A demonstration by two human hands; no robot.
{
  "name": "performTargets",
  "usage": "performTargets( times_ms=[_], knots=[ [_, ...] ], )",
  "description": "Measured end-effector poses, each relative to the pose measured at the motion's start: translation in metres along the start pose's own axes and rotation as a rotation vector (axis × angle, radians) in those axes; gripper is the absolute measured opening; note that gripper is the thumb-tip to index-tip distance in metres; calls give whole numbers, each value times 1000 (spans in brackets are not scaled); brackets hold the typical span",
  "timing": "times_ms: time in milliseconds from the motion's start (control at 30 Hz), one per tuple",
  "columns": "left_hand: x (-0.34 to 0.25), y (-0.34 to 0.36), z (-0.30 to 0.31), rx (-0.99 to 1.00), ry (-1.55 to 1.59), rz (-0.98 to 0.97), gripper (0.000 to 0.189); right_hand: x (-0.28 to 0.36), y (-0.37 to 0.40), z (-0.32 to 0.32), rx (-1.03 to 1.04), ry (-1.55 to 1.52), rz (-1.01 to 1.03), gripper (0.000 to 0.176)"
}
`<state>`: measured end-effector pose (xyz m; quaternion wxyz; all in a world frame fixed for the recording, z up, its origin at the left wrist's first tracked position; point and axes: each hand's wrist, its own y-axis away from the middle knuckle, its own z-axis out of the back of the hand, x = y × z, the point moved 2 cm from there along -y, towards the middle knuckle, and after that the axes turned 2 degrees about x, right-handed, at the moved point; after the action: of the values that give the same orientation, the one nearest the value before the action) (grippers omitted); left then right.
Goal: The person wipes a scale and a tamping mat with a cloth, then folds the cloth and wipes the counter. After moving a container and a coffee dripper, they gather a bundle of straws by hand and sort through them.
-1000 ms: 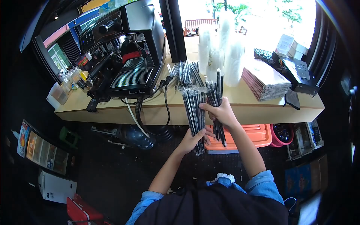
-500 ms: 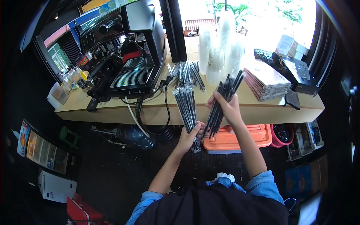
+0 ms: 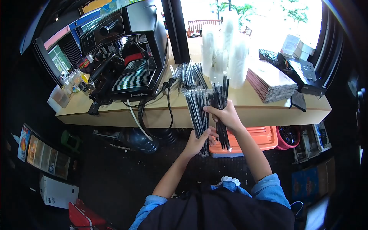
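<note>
My left hand point(image 3: 198, 142) is wrapped round the lower part of a bundle of black straws in clear wrappers point(image 3: 196, 113); the bundle stands nearly upright. Beside it, my right hand point(image 3: 229, 116) grips a second bundle of black straws point(image 3: 223, 135) around its middle, its thumb reaching over to the left bundle. The tops of the two bundles sit close together, in front of the counter edge. Behind them on the counter lies a loose pile of wrapped straws point(image 3: 188, 74).
The counter point(image 3: 253, 111) carries a black espresso machine point(image 3: 143, 23) on the left, stacks of clear plastic cups point(image 3: 239, 61) and a pile of spiral notebooks point(image 3: 274, 82). Black cables point(image 3: 170, 103) hang over its edge. An orange-lidded box point(image 3: 255, 138) and a pink bin point(image 3: 288, 145) stand below.
My right hand has moved left and slightly down, bringing its straws against the left bundle and turning them more upright. My left hand has shifted slightly right.
</note>
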<state>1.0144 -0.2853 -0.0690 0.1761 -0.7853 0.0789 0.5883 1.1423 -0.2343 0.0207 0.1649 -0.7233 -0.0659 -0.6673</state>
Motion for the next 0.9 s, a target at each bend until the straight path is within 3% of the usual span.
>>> performTargets(
  times_ms=[400,467,600,667,733,900],
  knots=[
    [1,0,3,-117,83,15,36,-4,-1,5,-67,16,119,17],
    [5,0,8,-121,92,22,36,-9,-8,11,-44,-235,216,17],
    [-1,3,10,-115,127,69,37,3,-8,30,-44,-183,136,16],
    [-2,3,9,-97,123,64,36,11,-9,29,-64,-202,189,16],
    [-1,3,8,-76,118,60,36,15,-9,28,-31,-108,91,17],
    [0,-1,3,90,-4,40,36,10,-7,10,68,-82,-25,21]
  ],
)
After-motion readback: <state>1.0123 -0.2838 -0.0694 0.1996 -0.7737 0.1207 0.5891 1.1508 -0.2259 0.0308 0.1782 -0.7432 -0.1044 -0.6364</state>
